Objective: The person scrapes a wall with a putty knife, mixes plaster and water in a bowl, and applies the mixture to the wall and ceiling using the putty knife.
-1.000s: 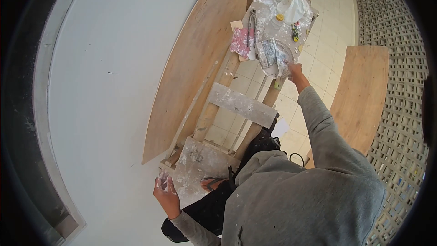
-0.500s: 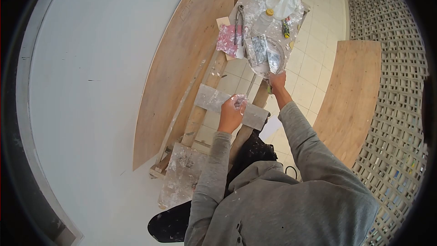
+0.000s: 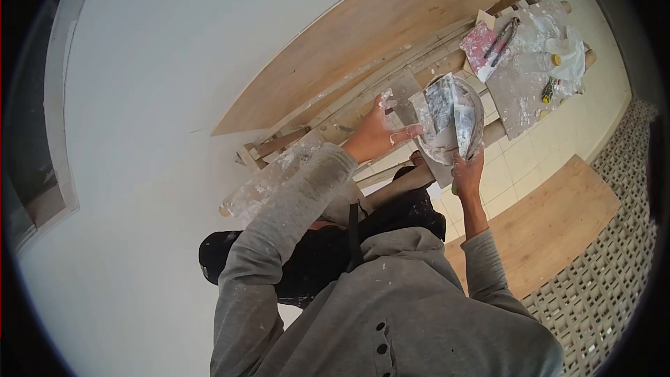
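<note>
My right hand (image 3: 468,171) is closed at the near edge of a putty-smeared round bowl (image 3: 479,108), around the green handle of a putty knife (image 3: 463,129). The knife's blade lies inside the bowl, beside a wide flat metal scraper blade (image 3: 440,106) coated with white putty. My left hand (image 3: 382,129) is open, thumb and fingers spread, its white-dusted fingertips close to the bowl's left side. Beneath the bowl in this view, a grey board (image 3: 404,89) lies across the wooden bench rails.
A splattered plank (image 3: 520,101) at the far right bears pincers (image 3: 504,40), a clear bottle with a yellow cap (image 3: 534,63), a plastic bag (image 3: 574,52) and a green-black tool (image 3: 550,90). Plywood (image 3: 335,49) leans along the white wall; another sheet (image 3: 544,227) lies on the tiles.
The bowl has come off the far plank toward me with my right hand. My left hand has gone from curled to spread beside it. The view has turned.
</note>
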Demonstrator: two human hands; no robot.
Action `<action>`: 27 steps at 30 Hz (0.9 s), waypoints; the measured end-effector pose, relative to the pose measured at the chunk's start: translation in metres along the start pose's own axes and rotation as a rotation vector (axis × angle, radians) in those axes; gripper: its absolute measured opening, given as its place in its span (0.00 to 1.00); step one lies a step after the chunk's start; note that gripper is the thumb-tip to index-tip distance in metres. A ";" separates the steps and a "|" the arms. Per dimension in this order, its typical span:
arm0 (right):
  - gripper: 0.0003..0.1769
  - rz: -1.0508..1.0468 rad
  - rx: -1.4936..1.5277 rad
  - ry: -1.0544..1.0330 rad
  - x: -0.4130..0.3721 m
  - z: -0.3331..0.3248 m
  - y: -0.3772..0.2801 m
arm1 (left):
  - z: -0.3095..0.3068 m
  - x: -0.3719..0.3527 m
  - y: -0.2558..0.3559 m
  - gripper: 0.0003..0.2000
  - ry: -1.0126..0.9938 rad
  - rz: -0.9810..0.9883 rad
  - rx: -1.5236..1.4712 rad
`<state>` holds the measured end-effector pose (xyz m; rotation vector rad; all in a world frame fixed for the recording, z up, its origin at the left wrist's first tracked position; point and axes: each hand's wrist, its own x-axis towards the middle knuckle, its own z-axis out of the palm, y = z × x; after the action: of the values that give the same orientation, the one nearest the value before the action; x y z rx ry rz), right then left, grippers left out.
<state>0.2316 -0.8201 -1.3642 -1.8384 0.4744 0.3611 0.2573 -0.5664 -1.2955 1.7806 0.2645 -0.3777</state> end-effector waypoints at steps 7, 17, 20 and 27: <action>0.45 -0.153 -0.401 -0.547 -0.083 0.147 -0.022 | -0.155 -0.120 -0.072 0.22 0.208 -0.444 -0.029; 0.46 -0.203 -0.721 -0.771 -0.114 0.260 0.009 | -0.261 -0.266 -0.159 0.19 0.194 -0.667 -0.019; 0.46 -0.303 -0.795 -0.813 -0.122 0.271 0.008 | -0.249 -0.290 -0.183 0.18 0.222 -0.668 -0.176; 0.45 -0.504 -1.071 -0.806 -0.119 0.280 0.020 | -0.188 -0.311 -0.252 0.16 0.530 -0.649 -0.405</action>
<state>0.1148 -0.5420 -1.4109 -2.4620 -0.8995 1.0686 -0.1017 -0.3165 -1.3600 1.3279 1.2229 -0.2690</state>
